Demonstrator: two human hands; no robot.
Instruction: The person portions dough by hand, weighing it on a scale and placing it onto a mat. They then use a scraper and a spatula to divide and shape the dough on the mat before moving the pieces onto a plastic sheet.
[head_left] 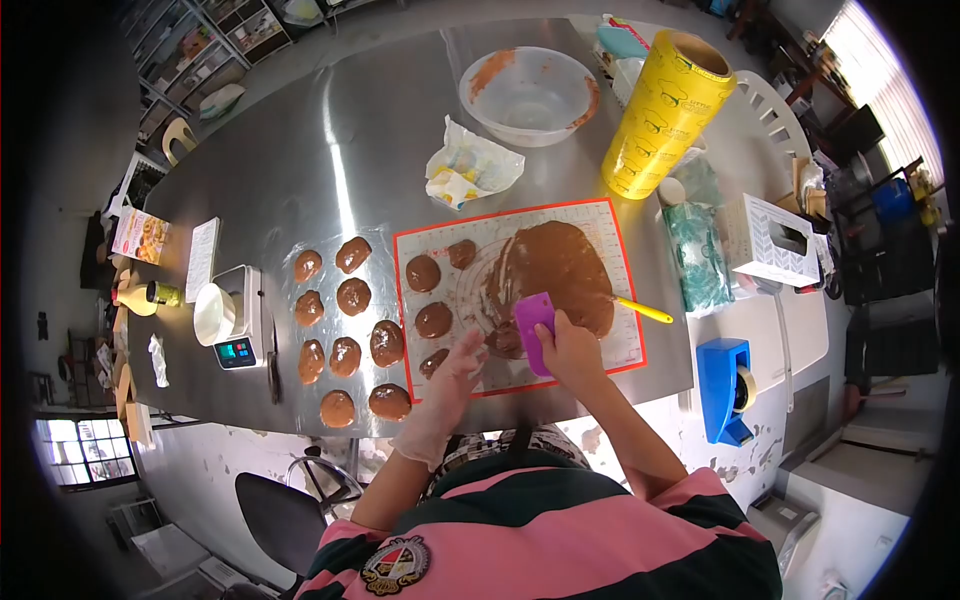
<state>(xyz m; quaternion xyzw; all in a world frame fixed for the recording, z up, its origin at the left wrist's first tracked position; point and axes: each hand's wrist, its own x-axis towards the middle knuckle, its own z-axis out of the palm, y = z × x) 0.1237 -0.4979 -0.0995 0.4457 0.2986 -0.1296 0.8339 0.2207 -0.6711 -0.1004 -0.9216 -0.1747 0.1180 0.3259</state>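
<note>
Left hand (452, 378), gloved, held over near part of mat (626, 342), fingers parted; contact with dough cannot be told. Purple scraper (535, 330) clamped in right hand (572, 356), at near edge of spread brown dough (560, 262). Small dough pieces (433, 320) laid at mat's left. Beyond, on worktop (400, 120): crumpled wrapper (472, 165), yellow roll (655, 120), bowl (525, 128).

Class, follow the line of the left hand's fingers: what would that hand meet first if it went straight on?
Probably the smeared left edge of the large brown sheet on the mat. The left hand is at an unclear height, so it might pass above.
</note>
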